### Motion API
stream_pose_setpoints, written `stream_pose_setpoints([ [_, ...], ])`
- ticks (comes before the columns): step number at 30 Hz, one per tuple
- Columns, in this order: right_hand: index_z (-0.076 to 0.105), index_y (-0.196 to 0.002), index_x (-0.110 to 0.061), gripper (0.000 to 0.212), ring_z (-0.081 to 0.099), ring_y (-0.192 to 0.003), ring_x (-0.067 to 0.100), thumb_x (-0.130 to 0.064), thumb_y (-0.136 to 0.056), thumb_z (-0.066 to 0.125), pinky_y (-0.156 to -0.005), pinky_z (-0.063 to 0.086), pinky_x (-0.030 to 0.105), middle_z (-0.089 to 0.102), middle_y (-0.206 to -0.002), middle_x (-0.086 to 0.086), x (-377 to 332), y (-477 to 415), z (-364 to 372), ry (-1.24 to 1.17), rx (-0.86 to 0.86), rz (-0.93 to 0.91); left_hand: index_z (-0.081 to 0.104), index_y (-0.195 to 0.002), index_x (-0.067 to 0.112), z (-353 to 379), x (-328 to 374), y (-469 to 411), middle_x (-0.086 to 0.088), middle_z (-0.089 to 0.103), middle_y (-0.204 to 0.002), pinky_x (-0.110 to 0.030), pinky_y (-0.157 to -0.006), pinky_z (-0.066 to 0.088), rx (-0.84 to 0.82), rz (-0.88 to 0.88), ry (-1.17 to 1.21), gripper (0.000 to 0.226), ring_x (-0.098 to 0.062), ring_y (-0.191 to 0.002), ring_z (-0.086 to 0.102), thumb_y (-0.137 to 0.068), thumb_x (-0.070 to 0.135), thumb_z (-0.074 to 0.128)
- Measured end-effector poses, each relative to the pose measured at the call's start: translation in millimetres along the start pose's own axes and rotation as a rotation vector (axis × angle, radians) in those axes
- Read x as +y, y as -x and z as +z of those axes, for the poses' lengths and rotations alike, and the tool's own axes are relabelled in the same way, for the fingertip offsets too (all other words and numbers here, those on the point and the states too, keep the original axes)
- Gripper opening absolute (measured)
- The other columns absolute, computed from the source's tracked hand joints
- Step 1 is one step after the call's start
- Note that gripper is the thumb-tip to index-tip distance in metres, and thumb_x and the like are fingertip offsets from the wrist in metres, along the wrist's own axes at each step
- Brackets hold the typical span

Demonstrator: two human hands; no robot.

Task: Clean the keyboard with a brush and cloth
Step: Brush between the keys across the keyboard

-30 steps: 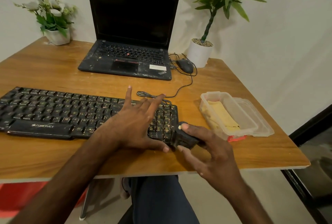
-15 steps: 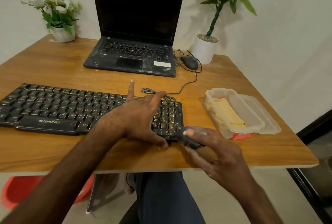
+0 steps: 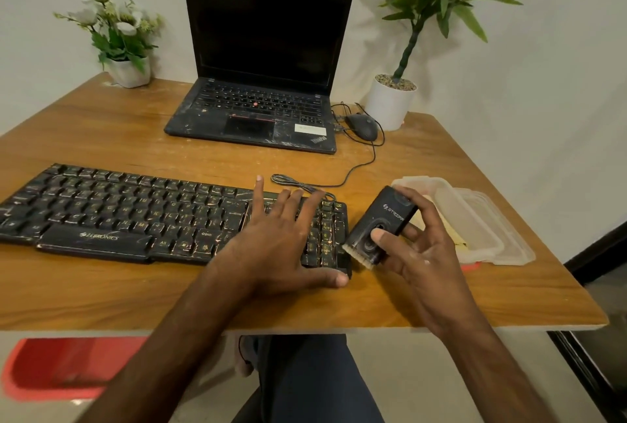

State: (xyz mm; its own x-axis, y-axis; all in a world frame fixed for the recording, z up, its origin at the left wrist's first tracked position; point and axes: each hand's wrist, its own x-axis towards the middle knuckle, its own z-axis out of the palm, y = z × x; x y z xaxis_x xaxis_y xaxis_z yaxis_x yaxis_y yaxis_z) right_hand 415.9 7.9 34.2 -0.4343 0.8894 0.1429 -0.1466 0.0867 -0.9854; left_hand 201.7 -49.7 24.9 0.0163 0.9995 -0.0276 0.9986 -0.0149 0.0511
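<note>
Wooden table [image 3: 101,287] fills the head view, with a dark laptop [image 3: 258,107] and a mouse [image 3: 362,126] at the back by the pale wall. Across the near part lies the keyboard [image 3: 135,212], long, black and flat, its keys scuffed and their legends worn. It looks stiff and light enough to slide, so it is best pinned from above. The left hand [image 3: 278,246] does this: it lies flat on the right end, fingers straight and spread, thumb on the table at the front edge. Just beside that end the right hand [image 3: 420,253] grips the brush [image 3: 380,222], thumb on its face and fingers curled behind. It is a small black block, hard and probably light, with pale bristles [image 3: 359,254] pointing down toward the keyboard's corner. The yellow cloth [image 3: 458,241], soft and folded, lies in a clear container [image 3: 475,205] behind the right hand.
</note>
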Motion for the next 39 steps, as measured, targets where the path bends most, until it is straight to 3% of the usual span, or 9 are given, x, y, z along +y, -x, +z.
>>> stream_pose_setpoints([
  [4, 0.042, -0.136, -0.032, 0.066, 0.069, -0.109, 0.029, -0.012, -0.080, 0.070, -0.084, 0.060, 0.045, 0.070, -0.120, 0.009, 2.3, -4.9, -0.1, -0.095, 0.028, 0.100, -0.026, -0.153, 0.019, 5.0, 2.4, 0.8, -0.016, 0.001, -0.168, -0.067, -0.106, -0.030, 0.060, -0.023, -0.079, 0.128, -0.032, -0.155, -0.001, -0.063, 0.102, 0.009],
  [10, 0.044, -0.130, -0.027, 0.066, 0.071, -0.104, 0.030, 0.006, -0.081, 0.073, -0.079, 0.061, 0.050, 0.068, -0.120, 0.005, 1.9, -1.4, 2.2, 0.138, -0.073, -0.103, -0.023, -0.154, 0.016, 1.2, 2.8, -0.3, -0.015, 0.015, -0.166, -0.069, -0.109, -0.022, 0.091, -0.012, -0.131, 0.132, -0.031, -0.154, 0.012, -0.063, 0.104, 0.012],
  [17, 0.041, -0.124, -0.060, 0.073, 0.061, -0.116, 0.003, -0.014, -0.082, 0.079, -0.088, 0.059, 0.029, 0.055, -0.127, -0.028, -3.5, -16.1, 6.2, 0.612, -0.136, -0.431, -0.018, -0.155, 0.014, -0.1, 5.4, 7.9, -0.012, 0.016, -0.166, -0.068, -0.111, -0.022, 0.103, 0.005, -0.112, 0.132, -0.027, -0.154, 0.014, -0.063, 0.104, 0.012],
  [25, 0.044, -0.129, -0.045, 0.066, 0.064, -0.113, 0.008, -0.014, -0.082, 0.079, -0.086, 0.059, 0.029, 0.056, -0.127, -0.023, -5.3, -20.6, 3.9, 0.705, -0.282, -0.557, -0.009, -0.157, 0.012, 1.7, 4.0, 6.5, -0.013, 0.025, -0.162, -0.069, -0.112, -0.018, 0.127, 0.020, -0.122, 0.134, -0.028, -0.152, 0.021, -0.063, 0.105, 0.012],
  [28, 0.044, -0.124, -0.047, 0.066, 0.064, -0.112, 0.008, -0.011, -0.081, 0.080, -0.085, 0.061, 0.035, 0.057, -0.123, -0.026, -6.4, -30.4, 4.7, 0.664, -0.208, -0.483, -0.010, -0.157, 0.011, 0.6, 4.8, 8.6, -0.013, 0.021, -0.164, -0.069, -0.112, -0.018, 0.124, 0.023, -0.127, 0.135, -0.028, -0.153, 0.018, -0.063, 0.105, 0.013],
  [31, 0.051, -0.119, -0.044, 0.065, 0.066, -0.111, 0.023, -0.005, -0.077, 0.083, -0.081, 0.061, 0.046, 0.060, -0.124, -0.010, -10.1, -16.9, -3.0, 0.460, -0.346, -0.302, -0.008, -0.157, 0.012, 1.0, 4.4, 8.2, -0.011, 0.021, -0.164, -0.069, -0.112, -0.018, 0.128, 0.021, -0.104, 0.135, -0.027, -0.153, 0.018, -0.063, 0.105, 0.016],
  [33, 0.051, -0.120, -0.046, 0.067, 0.066, -0.110, 0.021, -0.006, -0.078, 0.082, -0.081, 0.061, 0.043, 0.060, -0.123, -0.013, -12.3, -11.4, -1.6, 0.475, -0.403, -0.309, -0.009, -0.156, 0.012, 2.7, 3.0, 6.6, -0.011, 0.022, -0.164, -0.069, -0.112, -0.017, 0.125, 0.023, -0.098, 0.135, -0.027, -0.152, 0.019, -0.062, 0.106, 0.016],
  [36, 0.042, -0.120, -0.058, 0.072, 0.065, -0.109, 0.008, -0.013, -0.080, 0.082, -0.083, 0.061, 0.037, 0.058, -0.123, -0.024, -11.2, -26.6, 6.0, 0.664, -0.247, -0.379, -0.008, -0.157, 0.012, 3.4, 2.0, 5.1, -0.012, 0.024, -0.164, -0.069, -0.113, -0.016, 0.129, 0.033, -0.105, 0.136, -0.028, -0.152, 0.020, -0.062, 0.106, 0.016],
  [39, 0.045, -0.121, -0.051, 0.069, 0.066, -0.110, 0.012, -0.010, -0.080, 0.082, -0.082, 0.061, 0.039, 0.060, -0.122, -0.019, -10.7, -25.6, 7.3, 0.591, -0.258, -0.359, -0.003, -0.157, 0.010, 3.7, -0.1, 6.8, -0.010, 0.024, -0.164, -0.069, -0.113, -0.016, 0.136, 0.040, -0.089, 0.138, -0.025, -0.152, 0.021, -0.061, 0.106, 0.017],
])
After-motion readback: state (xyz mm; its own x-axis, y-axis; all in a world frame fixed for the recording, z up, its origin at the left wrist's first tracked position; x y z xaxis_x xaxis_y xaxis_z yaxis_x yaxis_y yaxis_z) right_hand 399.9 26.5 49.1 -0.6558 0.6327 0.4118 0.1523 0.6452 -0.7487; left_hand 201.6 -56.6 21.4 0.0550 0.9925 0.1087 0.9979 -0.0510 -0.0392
